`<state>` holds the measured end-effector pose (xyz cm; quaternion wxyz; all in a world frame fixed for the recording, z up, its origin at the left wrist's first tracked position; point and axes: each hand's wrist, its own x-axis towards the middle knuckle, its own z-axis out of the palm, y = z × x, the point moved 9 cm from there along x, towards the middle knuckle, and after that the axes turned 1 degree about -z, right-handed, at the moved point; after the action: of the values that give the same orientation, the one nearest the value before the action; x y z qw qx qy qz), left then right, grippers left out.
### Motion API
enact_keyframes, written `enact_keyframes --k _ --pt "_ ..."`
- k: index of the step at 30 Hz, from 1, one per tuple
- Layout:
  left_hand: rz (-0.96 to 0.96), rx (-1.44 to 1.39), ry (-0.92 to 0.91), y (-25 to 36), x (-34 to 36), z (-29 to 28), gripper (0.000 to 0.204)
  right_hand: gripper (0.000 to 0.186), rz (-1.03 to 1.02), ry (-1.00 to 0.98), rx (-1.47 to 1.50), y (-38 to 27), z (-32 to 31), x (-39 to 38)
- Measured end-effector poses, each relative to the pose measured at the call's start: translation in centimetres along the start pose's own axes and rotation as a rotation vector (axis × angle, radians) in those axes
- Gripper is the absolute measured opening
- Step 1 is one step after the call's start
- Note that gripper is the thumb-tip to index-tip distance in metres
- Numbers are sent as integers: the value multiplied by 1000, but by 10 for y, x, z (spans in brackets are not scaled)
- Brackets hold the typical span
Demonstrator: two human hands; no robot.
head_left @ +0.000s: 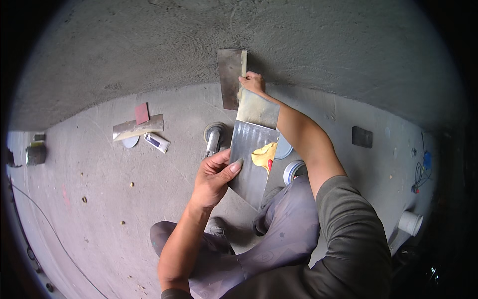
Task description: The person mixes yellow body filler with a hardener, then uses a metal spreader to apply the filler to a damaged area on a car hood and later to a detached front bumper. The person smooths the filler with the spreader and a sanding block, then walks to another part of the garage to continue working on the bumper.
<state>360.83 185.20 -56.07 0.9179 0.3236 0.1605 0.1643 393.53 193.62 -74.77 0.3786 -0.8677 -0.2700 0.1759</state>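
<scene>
My left hand (217,180) pinches a flat steel blade (249,149) between thumb and fingers. Yellow putty (264,154) with a small red dab (270,164) lies on its right side. Beyond its far end is a cream-coated section (259,108); I cannot tell whether it belongs to the same blade. With the arm stretched forward, my right hand (252,82) is closed on the cream-edged side of a wide scraper (230,79). This brownish metal scraper stands in front of the grey wall, at its foot. The right fingers are partly hidden.
A power sander (214,138) lies ahead of my feet. To its left are another wide blade (149,124), a red pad (142,113) and a white tube (157,142). Right of my knee stands a tin (294,172); farther right are a dark block (362,137) and a white bucket (411,223).
</scene>
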Motion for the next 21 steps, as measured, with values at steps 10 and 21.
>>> enact_keyframes --k 10,21 --pt "123 -196 461 106 -208 79 31 31 -351 -339 34 -254 -116 -232" --pt "482 -384 650 288 -462 152 42 32 -401 -784 107 -557 -160 -368"
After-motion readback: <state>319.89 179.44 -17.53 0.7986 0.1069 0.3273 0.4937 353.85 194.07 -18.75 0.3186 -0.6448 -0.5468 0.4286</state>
